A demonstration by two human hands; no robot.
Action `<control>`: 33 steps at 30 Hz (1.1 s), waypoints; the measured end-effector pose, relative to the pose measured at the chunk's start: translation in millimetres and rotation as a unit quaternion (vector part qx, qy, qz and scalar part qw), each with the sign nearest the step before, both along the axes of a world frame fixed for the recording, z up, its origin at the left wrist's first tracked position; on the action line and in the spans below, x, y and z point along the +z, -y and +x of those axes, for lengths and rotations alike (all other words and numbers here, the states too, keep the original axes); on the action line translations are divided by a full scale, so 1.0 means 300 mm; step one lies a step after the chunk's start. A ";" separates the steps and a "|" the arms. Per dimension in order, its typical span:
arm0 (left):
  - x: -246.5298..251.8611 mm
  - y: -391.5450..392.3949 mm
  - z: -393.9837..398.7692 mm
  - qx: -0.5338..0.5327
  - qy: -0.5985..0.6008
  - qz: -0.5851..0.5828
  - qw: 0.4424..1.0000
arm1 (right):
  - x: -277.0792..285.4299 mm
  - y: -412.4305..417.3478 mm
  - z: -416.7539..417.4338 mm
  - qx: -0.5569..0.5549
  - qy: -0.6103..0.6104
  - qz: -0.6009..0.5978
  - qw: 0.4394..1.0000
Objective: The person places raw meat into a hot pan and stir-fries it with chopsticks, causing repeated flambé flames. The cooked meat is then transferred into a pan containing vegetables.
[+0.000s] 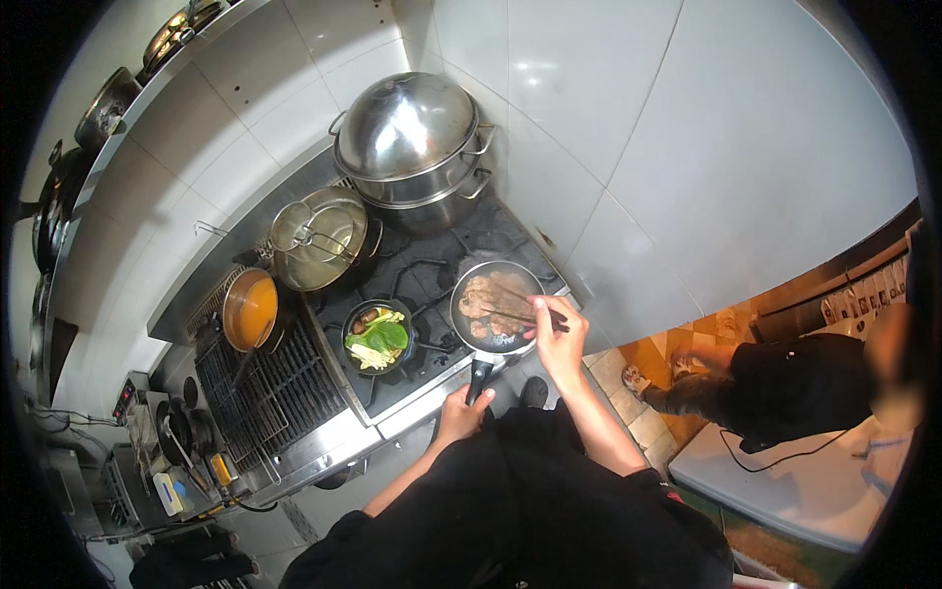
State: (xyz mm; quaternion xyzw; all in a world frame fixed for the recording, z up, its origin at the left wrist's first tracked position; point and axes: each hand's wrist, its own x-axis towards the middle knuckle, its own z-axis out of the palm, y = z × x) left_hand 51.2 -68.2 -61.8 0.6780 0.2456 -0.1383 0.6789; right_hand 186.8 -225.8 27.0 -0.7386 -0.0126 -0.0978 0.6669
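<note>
My left hand (464,414) grips the black handle (479,379) of a small frying pan (456,320) at the front right of the stove. Slices of browned meat (491,300) lie in the pan. With my right hand (561,340) I hold a pair of dark chopsticks (519,317), and their tips reach into the meat. Left of the pan, a small black pot (409,361) on a burner holds green leaves (388,337), pale sliced vegetables (372,355) and brown pieces that look like mushrooms (362,324).
A large domed steamer (412,132) stands in the back corner. Before it, wire strainers (292,224) rest on a wide pot (357,276). A pot of orange liquid (250,305) sits beside the grill grate (272,397). At right, another person (802,386) is near a white table (780,486).
</note>
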 end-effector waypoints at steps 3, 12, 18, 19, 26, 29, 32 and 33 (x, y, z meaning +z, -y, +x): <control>-0.032 -0.006 -0.008 -0.003 0.018 0.043 0.999 | -0.028 -0.016 0.009 0.003 -0.009 -0.017 1.000; 0.008 0.002 -0.009 0.009 0.013 0.052 0.999 | -0.096 -0.013 0.009 -0.026 -0.005 -0.031 0.999; 0.013 -0.003 -0.001 0.007 -0.014 0.075 0.997 | -0.134 0.020 0.034 -0.072 -0.050 0.105 0.991; 0.021 -0.005 0.001 0.007 -0.016 0.071 0.997 | -0.136 0.034 0.038 -0.074 -0.050 0.125 0.988; 0.035 -0.046 0.008 0.007 0.007 0.061 0.998 | -0.044 0.046 0.057 -0.073 -0.042 0.185 0.979; 0.036 -0.057 0.005 0.004 0.020 0.058 0.998 | -0.011 0.035 0.062 -0.064 -0.026 0.200 0.977; 0.032 -0.071 -0.004 0.002 0.036 0.054 0.998 | 0.034 0.018 0.061 -0.047 -0.009 0.202 0.978; 0.024 -0.080 -0.008 -0.002 0.040 0.054 0.998 | 0.049 0.011 0.057 -0.041 -0.003 0.206 0.978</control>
